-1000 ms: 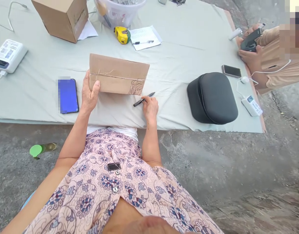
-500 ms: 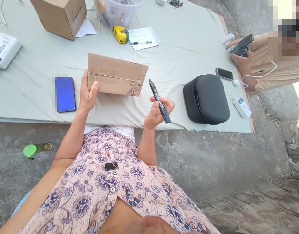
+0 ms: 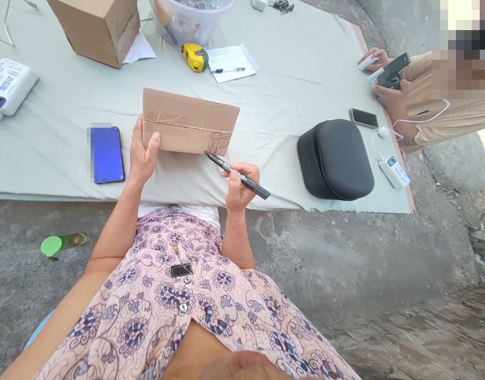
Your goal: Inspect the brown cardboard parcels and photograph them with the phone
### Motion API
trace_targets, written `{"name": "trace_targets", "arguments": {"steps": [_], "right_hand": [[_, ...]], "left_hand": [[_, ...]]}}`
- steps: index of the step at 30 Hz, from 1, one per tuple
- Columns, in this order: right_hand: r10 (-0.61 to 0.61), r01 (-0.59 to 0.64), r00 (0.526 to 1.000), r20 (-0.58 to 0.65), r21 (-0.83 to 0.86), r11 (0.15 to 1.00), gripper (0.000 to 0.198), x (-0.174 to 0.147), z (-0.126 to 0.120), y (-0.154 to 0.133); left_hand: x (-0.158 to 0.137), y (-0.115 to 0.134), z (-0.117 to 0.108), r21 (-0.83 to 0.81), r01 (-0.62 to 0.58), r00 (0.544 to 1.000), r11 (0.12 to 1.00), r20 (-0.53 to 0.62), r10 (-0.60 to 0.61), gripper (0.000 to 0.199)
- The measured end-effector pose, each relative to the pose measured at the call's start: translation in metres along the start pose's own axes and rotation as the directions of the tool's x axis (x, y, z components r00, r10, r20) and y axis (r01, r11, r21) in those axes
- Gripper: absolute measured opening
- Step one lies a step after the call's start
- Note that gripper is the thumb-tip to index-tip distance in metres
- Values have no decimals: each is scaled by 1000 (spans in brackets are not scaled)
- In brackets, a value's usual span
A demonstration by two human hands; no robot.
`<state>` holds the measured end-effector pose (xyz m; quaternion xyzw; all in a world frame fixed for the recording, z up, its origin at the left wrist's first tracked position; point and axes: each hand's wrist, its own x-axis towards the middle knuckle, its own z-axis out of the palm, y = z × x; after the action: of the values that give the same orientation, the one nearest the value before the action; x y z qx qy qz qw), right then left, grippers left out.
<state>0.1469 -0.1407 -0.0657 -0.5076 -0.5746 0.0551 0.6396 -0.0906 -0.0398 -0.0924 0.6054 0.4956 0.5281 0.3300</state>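
Observation:
My left hand (image 3: 144,153) grips the left end of a flat brown cardboard piece (image 3: 187,119), thumb on its face, fingers behind. A crease runs across the cardboard, and dark scribbled loops mark its lower right corner. In my right hand (image 3: 242,187) is a black marker (image 3: 248,183), pinched between thumb and fingers. Its tip points up and left, close to the cardboard's lower edge beside the scribble; whether it touches I cannot tell. A smartphone (image 3: 106,154) with a blue screen lies left of my left hand. To the right of the marker sits a black zippered case (image 3: 339,158).
On the cloth-covered table (image 3: 289,79) stand a cardboard box (image 3: 95,31), a clear plastic tub (image 3: 190,21), a yellow tape measure (image 3: 195,57) and a notepad (image 3: 236,60) with a pen. At the right edge, another person's hands (image 3: 392,95) hold a dark device.
My right hand has swung the marker left and tilted it flatter, bringing its tip from beyond the cardboard's right edge to its lower edge. My left hand and the cardboard stay nearly still.

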Motion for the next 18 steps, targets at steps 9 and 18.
{"name": "trace_targets", "arguments": {"steps": [9, 18], "right_hand": [[-15, -38, 979, -204, -254, 967, 31, 18, -12, 9], [46, -102, 959, -281, -188, 977, 29, 19, -11, 14]], "left_hand": [[-2, 8, -1, 2, 26, 1000, 1000, -6, -26, 73], [10, 6, 1, -25, 14, 1000, 1000, -2, -14, 70]]}}
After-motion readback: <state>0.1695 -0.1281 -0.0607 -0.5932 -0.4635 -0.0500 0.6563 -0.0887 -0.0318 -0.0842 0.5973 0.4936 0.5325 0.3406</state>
